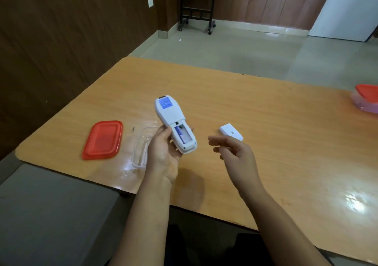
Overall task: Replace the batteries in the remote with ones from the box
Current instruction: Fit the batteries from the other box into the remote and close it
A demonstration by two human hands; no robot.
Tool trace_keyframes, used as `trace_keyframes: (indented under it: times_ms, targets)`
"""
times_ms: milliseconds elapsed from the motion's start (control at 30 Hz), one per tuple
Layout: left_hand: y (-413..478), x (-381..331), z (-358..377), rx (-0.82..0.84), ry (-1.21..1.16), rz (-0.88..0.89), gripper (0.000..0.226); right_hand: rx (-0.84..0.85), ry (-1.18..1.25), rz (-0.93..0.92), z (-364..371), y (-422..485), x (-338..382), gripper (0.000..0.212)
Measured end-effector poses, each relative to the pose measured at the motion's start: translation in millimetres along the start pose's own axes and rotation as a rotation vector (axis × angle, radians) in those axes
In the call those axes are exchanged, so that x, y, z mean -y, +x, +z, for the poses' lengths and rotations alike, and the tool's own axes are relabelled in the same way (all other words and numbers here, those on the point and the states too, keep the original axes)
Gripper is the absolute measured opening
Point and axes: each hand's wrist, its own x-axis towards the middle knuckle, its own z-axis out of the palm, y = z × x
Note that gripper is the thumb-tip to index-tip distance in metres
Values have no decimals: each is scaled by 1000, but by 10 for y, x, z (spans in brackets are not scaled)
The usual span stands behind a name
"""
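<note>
orange table (266, 112): your left hand (163, 151) grips the remote (168, 112), back open, one battery (180, 134) in; right hand (235, 153) loose, empty. next, likely another from the box (137, 153) at nine o'clock.

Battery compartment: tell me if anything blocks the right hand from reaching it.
Nothing visible does. The left hand holds the remote with its compartment open and facing up, one battery inside. The cover lies on the table beyond the right hand, which looks empty; only air separates it from the remote.
</note>
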Motion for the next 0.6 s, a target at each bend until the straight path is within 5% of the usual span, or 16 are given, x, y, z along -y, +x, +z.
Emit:
trace_keyframes:
  times_ms: [133, 367, 467, 600]
  targets:
    - [86, -290, -250, -171, -104, 151, 34, 213, -311, -24, 218, 116, 95, 32]
    - [113, -484, -519, -306, -83, 258, 25, 418, -1031, -329, 961, 502, 341, 35]
    - [135, -521, -546, -313, -101, 253, 26, 574, -1313, -311, 1244, 589, 394, 38]
    - [160, -543, -541, -325, -134, 222, 27, 635, -1404, -256, 1401, 680, 461, 42]
